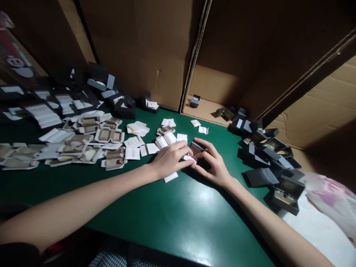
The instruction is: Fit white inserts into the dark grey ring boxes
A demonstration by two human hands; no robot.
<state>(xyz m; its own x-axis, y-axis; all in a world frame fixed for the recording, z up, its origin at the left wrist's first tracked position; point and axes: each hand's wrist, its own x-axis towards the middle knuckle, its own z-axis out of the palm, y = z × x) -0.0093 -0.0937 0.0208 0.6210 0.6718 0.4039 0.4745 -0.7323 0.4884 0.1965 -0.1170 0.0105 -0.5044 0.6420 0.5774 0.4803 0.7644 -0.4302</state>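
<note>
Both my hands meet over a small dark box (pixel 197 148) on the green table (pixel 172 211). My right hand (pixel 213 163) cups the box from the right, fingers curled round it. My left hand (pixel 171 157) is closed in a pinch on a small white card (pixel 189 158) at the box's near left edge. Another white card (pixel 170 177) lies under my left wrist.
White cards and brown-and-white inserts (pixel 108 135) lie scattered to the left. Dark folded boxes (pixel 91 89) are heaped at the back left. Several open dark boxes (pixel 271 159) are piled on the right. A large cardboard carton (pixel 211 89) stands behind, with small boxes inside. A floral cloth (pixel 330 200) lies at right.
</note>
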